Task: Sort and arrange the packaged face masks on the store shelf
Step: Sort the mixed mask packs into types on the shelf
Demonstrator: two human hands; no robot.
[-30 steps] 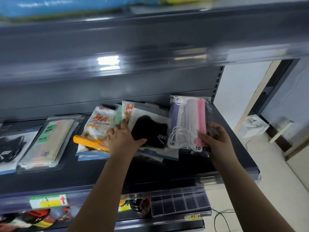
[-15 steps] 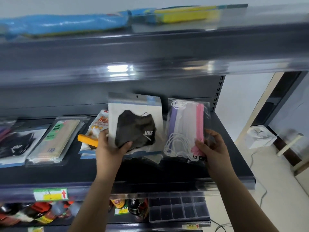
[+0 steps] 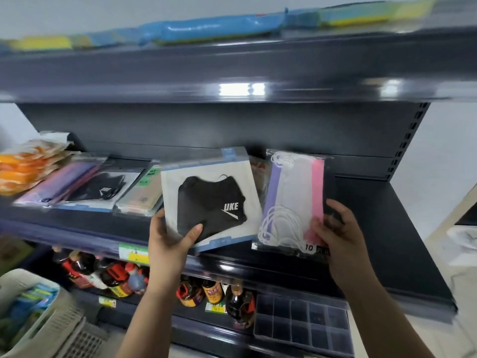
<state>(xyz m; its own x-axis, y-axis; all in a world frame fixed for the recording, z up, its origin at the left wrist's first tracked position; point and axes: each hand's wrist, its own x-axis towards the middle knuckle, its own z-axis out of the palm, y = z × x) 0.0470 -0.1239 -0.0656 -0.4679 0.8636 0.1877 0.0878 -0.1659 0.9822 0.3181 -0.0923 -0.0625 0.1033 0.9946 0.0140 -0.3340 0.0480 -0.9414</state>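
Mask packs (image 3: 210, 200) in both hands (image 3: 172, 240)

Black mask pack (image 3: 210, 200) on white card; pastel mask pack (image 3: 296, 200) striped purple, white, pink.

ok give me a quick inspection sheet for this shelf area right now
surface: dark metal shelf, bare at its right end.
job's things: black mask pack lifted in the left hand; pastel mask pack gripped by the right hand; second black mask pack, purple pack, face mask pack with green label and orange packs lying on the shelf at left.
clutter: bottles and divided tray on the shelf below; basket at lower left.
hands: both holding packs, thumbs in front.
cables: nothing seen clearly.
surroundings: blue packages on the top shelf; pale wall at right.
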